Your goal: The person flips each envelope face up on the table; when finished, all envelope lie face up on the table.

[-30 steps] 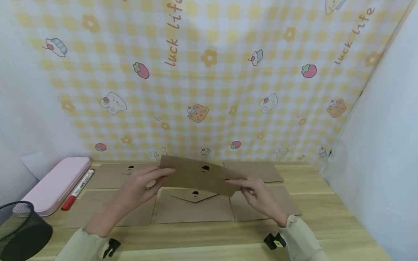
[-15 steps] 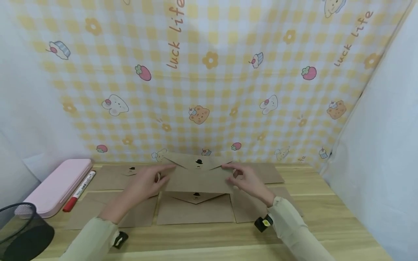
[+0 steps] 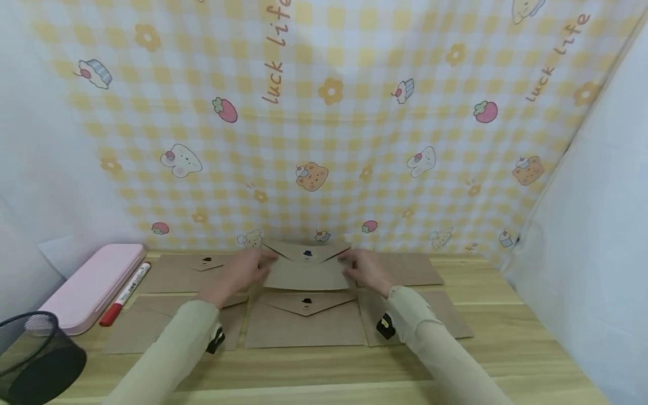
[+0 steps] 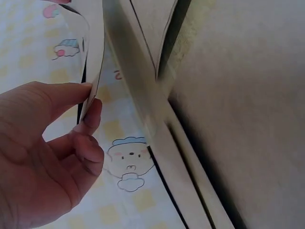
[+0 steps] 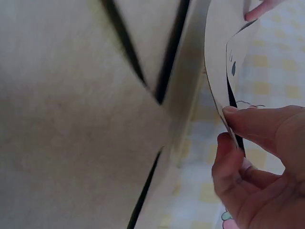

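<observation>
Kraft envelope (image 3: pixel 306 269) held at table's (image 3: pixel 506 315) far edge, middle of back row; left hand (image 3: pixel 246 269) and right hand (image 3: pixel 365 269) pinched opposite ends, keeping it level for placement among laid envelopes (image 3: pixel 304 323).

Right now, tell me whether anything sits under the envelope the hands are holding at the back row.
Nothing visible does. The left hand and right hand pinch the kraft envelope over a bare gap between two back-row envelopes; the wrist views are too close to confirm.
</observation>
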Demonstrator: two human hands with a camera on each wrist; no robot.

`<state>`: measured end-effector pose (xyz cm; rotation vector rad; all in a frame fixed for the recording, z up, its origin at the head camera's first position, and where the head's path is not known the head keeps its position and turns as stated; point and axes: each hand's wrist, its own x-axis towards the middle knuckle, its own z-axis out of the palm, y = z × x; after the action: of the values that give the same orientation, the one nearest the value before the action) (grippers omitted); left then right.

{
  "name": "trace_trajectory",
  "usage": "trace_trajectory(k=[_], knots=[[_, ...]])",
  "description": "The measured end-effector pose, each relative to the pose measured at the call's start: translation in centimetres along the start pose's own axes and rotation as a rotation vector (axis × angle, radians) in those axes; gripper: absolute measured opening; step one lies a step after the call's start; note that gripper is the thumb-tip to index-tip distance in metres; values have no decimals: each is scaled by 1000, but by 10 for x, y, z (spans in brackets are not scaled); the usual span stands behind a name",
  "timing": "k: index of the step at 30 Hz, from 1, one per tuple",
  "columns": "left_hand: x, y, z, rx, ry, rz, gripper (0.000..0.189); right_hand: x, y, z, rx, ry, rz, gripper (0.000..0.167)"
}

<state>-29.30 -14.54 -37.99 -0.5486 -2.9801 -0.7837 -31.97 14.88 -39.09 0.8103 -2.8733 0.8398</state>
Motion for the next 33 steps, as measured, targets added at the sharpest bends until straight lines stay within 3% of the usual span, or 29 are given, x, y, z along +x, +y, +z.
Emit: trace_trajectory(k=[6,10,15,19,22,26,29,33], knots=[[11,3,8,93,-76,-16,29,12,-2,4,-245,-125,42,25],[8,7,9,138,-136,-68,24,23,-11,5,-306,-203,66,22],[10,10,13,181,-126,-84,24,31,-15,7,-371,-237,113,21],[15,12,17,312,-103,-56,22,32,-13,8,-427,-250,148,13],[17,15,19,462,-100,-25,15,31,-15,6,-439,-255,190,4],[16,19,25,600,-108,10,12,29,-16,9,-488,-223,191,4],[16,21,27,612,-89,30,12,24,-14,8,-437,-179,190,11],[16,29,20,674,-12,68,9,9,-7,-13,-191,-125,191,28]])
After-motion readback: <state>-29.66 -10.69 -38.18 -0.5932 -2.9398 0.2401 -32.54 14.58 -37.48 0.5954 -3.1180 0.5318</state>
